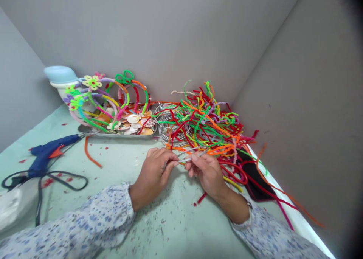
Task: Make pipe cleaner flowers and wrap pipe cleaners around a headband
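Over the middle of the table, my left hand (pixel 154 172) pinches one end of a thin pale grey strip (pixel 185 160) between thumb and fingertips. The strip bends in a narrow loop across to my right hand (pixel 209 172), whose thumb and forefinger are closed on it. Whether it is wire or a pipe cleaner I cannot make out. Just beyond my fingers lies a tangled heap of pipe cleaners (pixel 210 124) in red, green, orange and purple. Coils of silvery wire (pixel 167 132) rest at the heap's left side.
A metal tray (pixel 121 136) of seashells (pixel 134 118) stands at the back left, with fuzzy headbands (pixel 115 86) leaning over it. Left of it are a blue glue gun (pixel 42 160) with a dark cord and a white pot-like object with a blue top (pixel 60 74). Walls enclose the table.
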